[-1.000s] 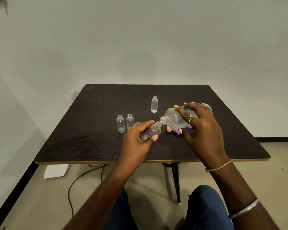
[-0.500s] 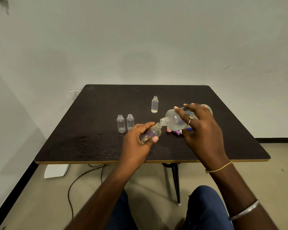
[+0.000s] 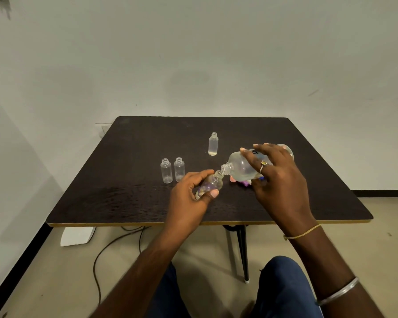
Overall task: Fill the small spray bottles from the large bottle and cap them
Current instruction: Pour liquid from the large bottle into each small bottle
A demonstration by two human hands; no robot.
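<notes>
- Holding a small bottle [image 3: 210, 184] over the near part of the dark table [image 3: 124, 198], the left hand [image 3: 189, 198] has its fingers and thumb curled round it, and the bottle leans to the right.
- The right hand [image 3: 278, 180] grips the big bottle [image 3: 241, 167], tipped on its side, fingers wrapped over the top.
- The big bottle's open mouth touches the small bottle's open mouth.
- Two more small bottles [image 3: 172, 170] stand side by side to the left, with no caps.
- One other small bottle [image 3: 213, 144] stands farther back, alone.
- Some pink and purple bits [image 3: 245, 182] peek out under the big bottle.
</notes>
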